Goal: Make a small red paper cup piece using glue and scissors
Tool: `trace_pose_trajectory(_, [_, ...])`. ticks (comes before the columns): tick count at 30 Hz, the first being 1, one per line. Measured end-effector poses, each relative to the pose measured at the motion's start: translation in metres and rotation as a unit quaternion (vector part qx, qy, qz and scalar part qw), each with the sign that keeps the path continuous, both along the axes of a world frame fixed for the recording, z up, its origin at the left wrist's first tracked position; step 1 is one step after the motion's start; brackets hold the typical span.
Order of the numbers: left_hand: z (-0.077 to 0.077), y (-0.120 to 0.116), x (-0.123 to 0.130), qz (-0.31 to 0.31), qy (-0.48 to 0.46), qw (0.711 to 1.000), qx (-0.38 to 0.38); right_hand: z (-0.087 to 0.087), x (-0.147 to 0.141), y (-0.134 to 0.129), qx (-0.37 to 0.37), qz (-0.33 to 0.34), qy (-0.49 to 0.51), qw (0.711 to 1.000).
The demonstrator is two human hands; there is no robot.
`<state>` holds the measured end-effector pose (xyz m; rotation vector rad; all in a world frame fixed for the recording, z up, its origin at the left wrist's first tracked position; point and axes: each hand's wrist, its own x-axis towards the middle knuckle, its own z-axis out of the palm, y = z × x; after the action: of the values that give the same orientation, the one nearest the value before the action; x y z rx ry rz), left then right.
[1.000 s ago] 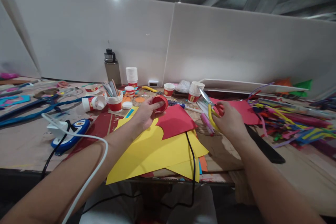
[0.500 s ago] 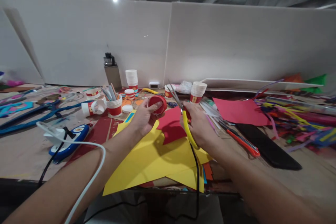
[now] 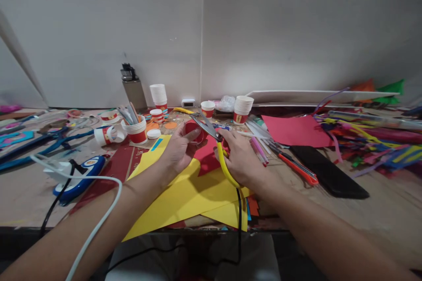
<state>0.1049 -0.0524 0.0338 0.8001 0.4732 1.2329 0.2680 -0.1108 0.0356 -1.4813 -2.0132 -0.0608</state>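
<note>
My left hand (image 3: 178,151) is closed around a red, round, cup-like piece (image 3: 192,129), thumb over its rim and its hollow side facing me. In my right hand (image 3: 242,156) is a pair of scissors (image 3: 225,170) with yellow handles. Their blades are parted and point up and left, reaching across the red piece; whether they touch it I cannot tell. Beneath both hands lie a red paper sheet (image 3: 208,160) with a cut edge and larger yellow paper sheets (image 3: 171,204).
On the left stand a paper cup of sticks (image 3: 136,133) and a blue-and-white power strip (image 3: 81,180). Stacked paper cups (image 3: 243,109) are at the back. A red utility knife (image 3: 298,169) and a black phone-like slab (image 3: 329,171) lie right. A white cable (image 3: 115,193) crosses my left forearm.
The scissors have moved left toward the red piece, so their blades now overlap it in view. My left hand keeps its hold. The whole view has shifted slightly.
</note>
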Motion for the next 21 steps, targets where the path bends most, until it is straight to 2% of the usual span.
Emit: trace_pose_trajectory(21, [-0.0032,-0.0031,0.0027,-0.006,-0.034,0.999,-0.002,-0.0004,-0.0034,-0.0015,0.016,-0.007,-0.017,1.000])
